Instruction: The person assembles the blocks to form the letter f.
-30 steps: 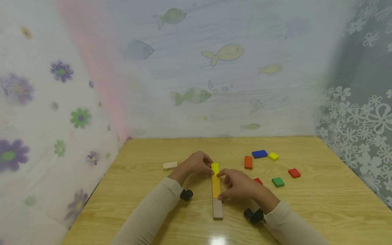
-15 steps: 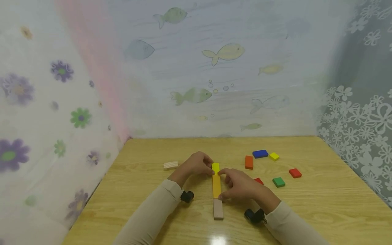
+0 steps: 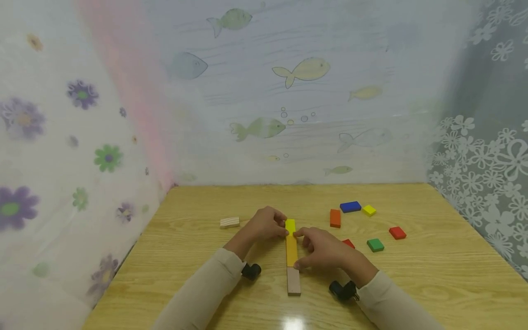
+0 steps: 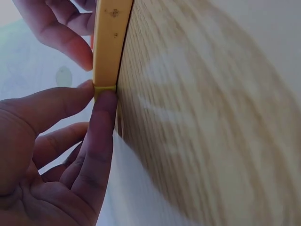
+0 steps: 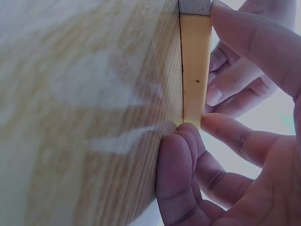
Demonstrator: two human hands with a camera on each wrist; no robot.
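A light wooden table [image 3: 412,275] fills the lower half of the head view, walled in by sheer curtains printed with fish [image 3: 305,71] and flowers. Two arms in beige sleeves [image 3: 206,288] reach in from the near edge, each with a small black wrist camera [image 3: 250,270] under it. Near the table's middle a row of three blocks lies end to end, running away from the person: a plain wood block [image 3: 293,280] nearest, a long orange-yellow block [image 3: 291,250] in the middle, and a small bright yellow block [image 3: 290,225] at the far end. The left hand [image 3: 266,223] has its fingers curled against the left side of the small yellow block where it meets the long one, fingertips pinching the block's end. The right hand [image 3: 326,250] comes from the other side, thumb and forefinger closed on the long orange-yellow block at its edge. Loose pieces lie well apart on the right: an orange block [image 3: 335,218], a blue block [image 3: 350,206], a yellow cube [image 3: 369,210], a red square [image 3: 398,233], a green square [image 3: 375,244], and another red piece [image 3: 348,243] partly hidden behind the right hand. A pale wood block [image 3: 229,222] sits alone to the left.
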